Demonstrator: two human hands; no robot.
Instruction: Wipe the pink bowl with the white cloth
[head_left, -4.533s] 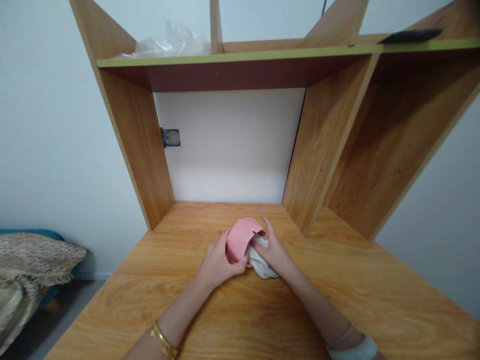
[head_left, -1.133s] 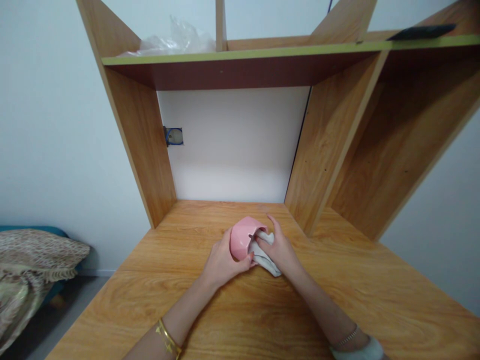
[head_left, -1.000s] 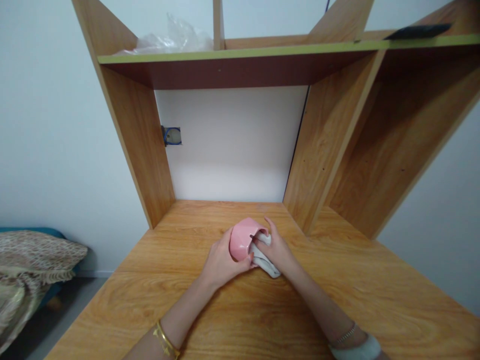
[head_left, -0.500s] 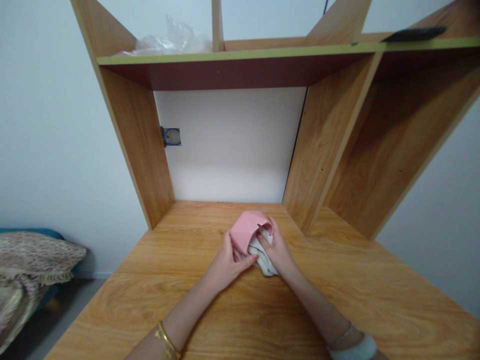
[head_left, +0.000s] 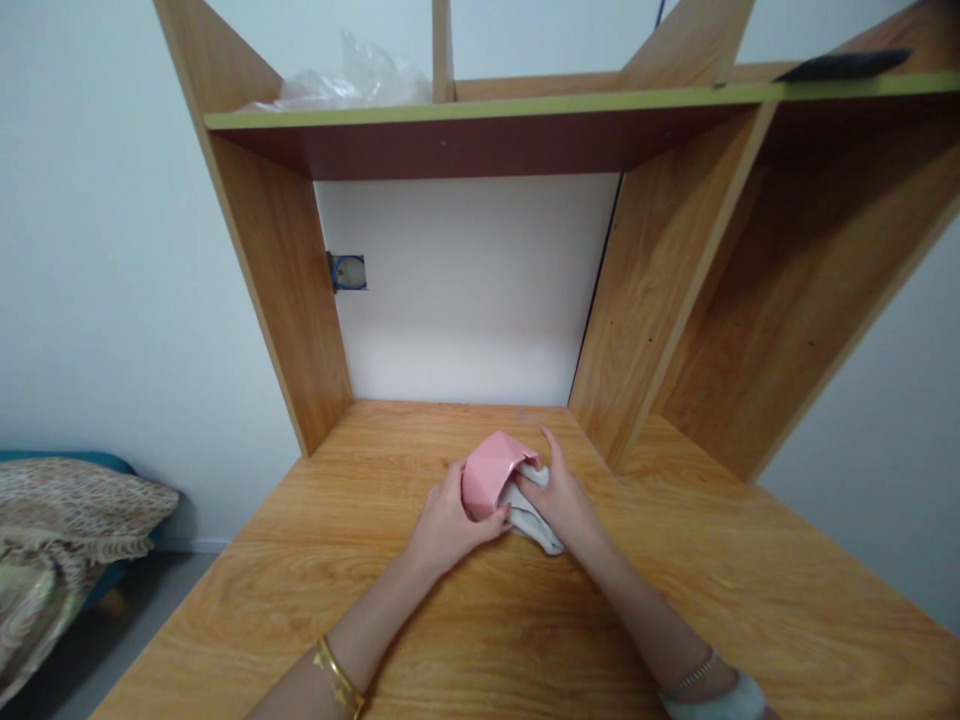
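A pink faceted pot-like vessel (head_left: 491,476) is tilted on its side above the desk, its notched mouth turned toward the right. My left hand (head_left: 454,520) is closed around its left and lower side, thumb at the rim. A white cloth (head_left: 534,522) is bunched at the mouth, partly inside, with one end hanging down. My right hand (head_left: 556,495) presses the cloth into the opening; some of its fingers are hidden by the cloth and the rim, while one finger points up beside the vessel.
The wooden desk top (head_left: 465,640) spreads around my arms. Upright panels (head_left: 277,300) and a shelf (head_left: 480,140) frame the back, with a clear plastic bag (head_left: 352,80) and a dark flat object (head_left: 844,66) on the shelf. A patterned cover (head_left: 75,510) lies at the left.
The pink vessel has turned in my left hand, so less of its mouth faces me. My right hand has shifted slightly with the cloth, one finger now lifted off the rim.
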